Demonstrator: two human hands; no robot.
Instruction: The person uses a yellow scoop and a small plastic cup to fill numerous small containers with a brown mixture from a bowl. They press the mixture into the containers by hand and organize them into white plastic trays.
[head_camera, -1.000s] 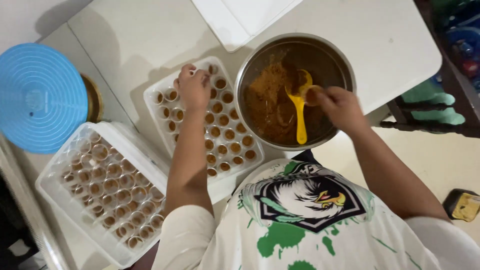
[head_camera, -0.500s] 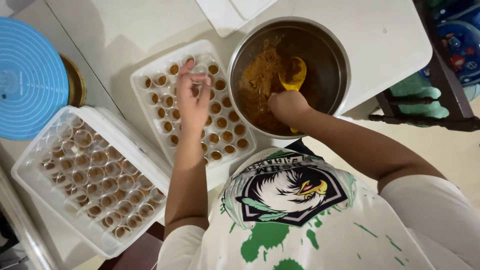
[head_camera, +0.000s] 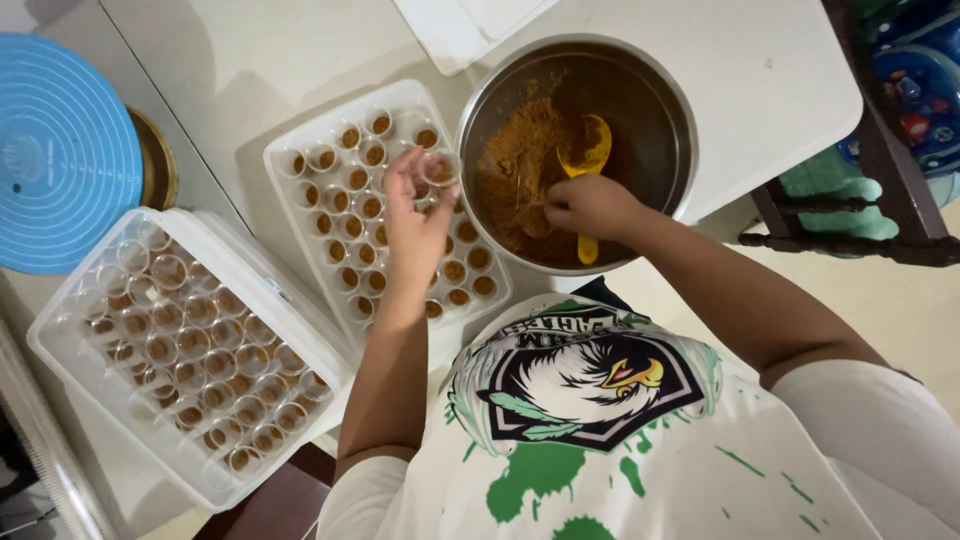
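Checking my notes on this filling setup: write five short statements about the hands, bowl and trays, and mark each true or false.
1. The right hand grips a yellow spoon inside the metal bowl. True.
2. The left hand holds a small clear cup above the white tray. True.
3. The metal bowl holds a green liquid. False: it holds brown, crumbly powder.
4. The blue round lid covers the metal bowl. False: it lies apart, at the far left.
5. The clear box holds many small cups. True.
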